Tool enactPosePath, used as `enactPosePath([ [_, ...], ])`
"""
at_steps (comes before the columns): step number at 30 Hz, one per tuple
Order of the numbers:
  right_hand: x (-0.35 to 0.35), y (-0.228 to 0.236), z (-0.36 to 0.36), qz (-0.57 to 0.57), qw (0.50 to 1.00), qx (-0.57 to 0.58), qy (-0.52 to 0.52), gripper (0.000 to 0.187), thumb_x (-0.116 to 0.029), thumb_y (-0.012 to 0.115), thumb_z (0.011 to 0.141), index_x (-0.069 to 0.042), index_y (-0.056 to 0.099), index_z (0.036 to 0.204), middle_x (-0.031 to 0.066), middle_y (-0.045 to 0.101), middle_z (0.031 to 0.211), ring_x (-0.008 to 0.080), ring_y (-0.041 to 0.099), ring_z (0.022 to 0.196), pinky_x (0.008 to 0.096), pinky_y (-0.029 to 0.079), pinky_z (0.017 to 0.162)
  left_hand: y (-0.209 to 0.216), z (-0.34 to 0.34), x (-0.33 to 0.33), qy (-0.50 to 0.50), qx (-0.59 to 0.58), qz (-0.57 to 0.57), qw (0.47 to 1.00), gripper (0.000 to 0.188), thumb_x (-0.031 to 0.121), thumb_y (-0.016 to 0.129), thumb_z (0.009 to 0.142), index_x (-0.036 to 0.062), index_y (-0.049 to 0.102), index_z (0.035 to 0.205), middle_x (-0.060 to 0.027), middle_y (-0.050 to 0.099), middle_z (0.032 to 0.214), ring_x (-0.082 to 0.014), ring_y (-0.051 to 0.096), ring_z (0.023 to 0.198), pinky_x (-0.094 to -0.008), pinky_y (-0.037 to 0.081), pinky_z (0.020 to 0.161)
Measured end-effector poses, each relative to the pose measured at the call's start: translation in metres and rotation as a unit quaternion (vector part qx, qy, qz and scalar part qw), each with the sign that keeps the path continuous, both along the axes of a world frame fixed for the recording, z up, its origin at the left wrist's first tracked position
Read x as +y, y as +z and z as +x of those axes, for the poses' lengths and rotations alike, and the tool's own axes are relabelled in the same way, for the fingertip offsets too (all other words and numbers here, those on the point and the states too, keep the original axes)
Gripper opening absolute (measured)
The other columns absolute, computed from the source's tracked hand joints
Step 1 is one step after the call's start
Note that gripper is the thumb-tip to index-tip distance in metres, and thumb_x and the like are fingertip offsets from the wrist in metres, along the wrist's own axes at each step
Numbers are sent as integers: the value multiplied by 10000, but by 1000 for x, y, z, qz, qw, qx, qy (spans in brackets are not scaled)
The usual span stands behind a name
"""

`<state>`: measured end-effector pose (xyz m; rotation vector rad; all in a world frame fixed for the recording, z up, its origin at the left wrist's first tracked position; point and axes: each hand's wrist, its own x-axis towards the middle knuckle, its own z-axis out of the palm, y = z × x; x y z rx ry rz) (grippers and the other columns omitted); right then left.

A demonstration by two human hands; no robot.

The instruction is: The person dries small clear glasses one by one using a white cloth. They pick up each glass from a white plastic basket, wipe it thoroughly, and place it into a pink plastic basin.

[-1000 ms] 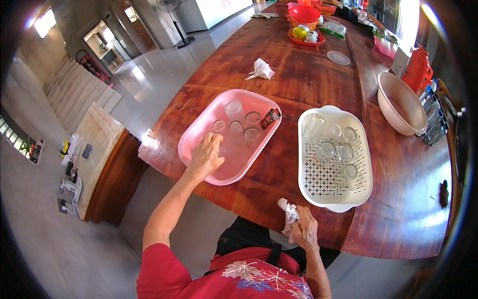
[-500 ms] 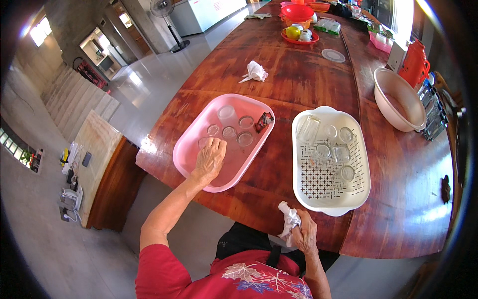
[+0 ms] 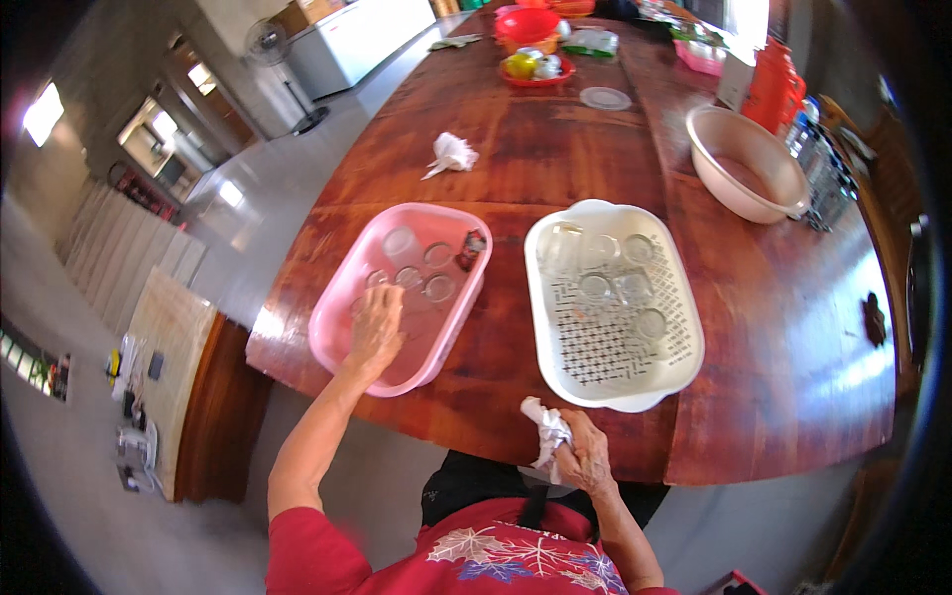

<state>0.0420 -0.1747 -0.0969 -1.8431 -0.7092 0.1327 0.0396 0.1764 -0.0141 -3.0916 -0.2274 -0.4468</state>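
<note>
My left hand (image 3: 377,325) reaches into a pink plastic tub (image 3: 333,359), fingers bunched down at the rim of a clear glass beside them; motion blurs the fingertips. Several other clear glasses (image 3: 437,288) stand in the tub, with a small dark packet (image 3: 471,250) in its far right corner. My right hand (image 3: 587,454), at the table's front edge, is closed round a crumpled white tissue (image 3: 548,434). Something clear and rounded shows just below the tissue, too faint to name. Ahead of that hand sits a white slotted basket (image 3: 595,372) holding several clear glasses (image 3: 597,288).
A crumpled white tissue (image 3: 452,155) lies beyond the tub on the wooden table (image 3: 496,327). To the right stand a large pale basin (image 3: 739,203) and a red jug (image 3: 770,87). Farther back are a clear round lid (image 3: 605,98) and a red plate (image 3: 540,79) with small items.
My view has shifted, so the table and its things sit farther left. Both hands keep their places, left in the tub and right on the tissue.
</note>
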Motion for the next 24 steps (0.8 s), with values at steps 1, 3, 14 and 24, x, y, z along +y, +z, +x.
enactPosePath([
  [1, 1, 4, 0, 11, 1000, 9, 3, 380, -61, 535, 716, -5, 540, 1092, 220, 591, 966, 391, 605, 872, 411, 497, 752, -1, -2, 2, -2, -10, -4, 1000, 598, -20, 710, 570, 66, 438, 1095, -125, 477, 1088, -323, 455, 1071, -434, 393, 890],
  [3, 0, 2, -1, 18, 1000, 6, -1, 372, -70, 541, 721, -9, 543, 1087, 212, 595, 965, 383, 611, 854, 412, 501, 744, 1, -3, -1, 0, -44, -17, 999, 599, -18, 701, 568, 55, 433, 1099, -141, 471, 1094, -334, 453, 1065, -435, 385, 905],
  [14, -7, -3, 1, 36, 999, 18, 25, 401, -128, 566, 748, -31, 513, 1133, 193, 572, 1011, 383, 586, 901, 424, 487, 775, 57, 52, -111, -154, -211, -32, 965, 259, 142, 727, 669, 79, 575, 869, -78, 553, 928, -276, 505, 931, -398, 411, 826],
  [24, -8, -1, 2, 44, 998, 34, 37, 424, -139, 554, 765, -36, 490, 1171, 204, 560, 1018, 397, 572, 919, 445, 473, 798, 1, 134, -194, -142, -11, 2, 990, 565, 459, 758, 595, 42, 593, 938, -105, 573, 900, -269, 529, 900, -407, 421, 779],
])
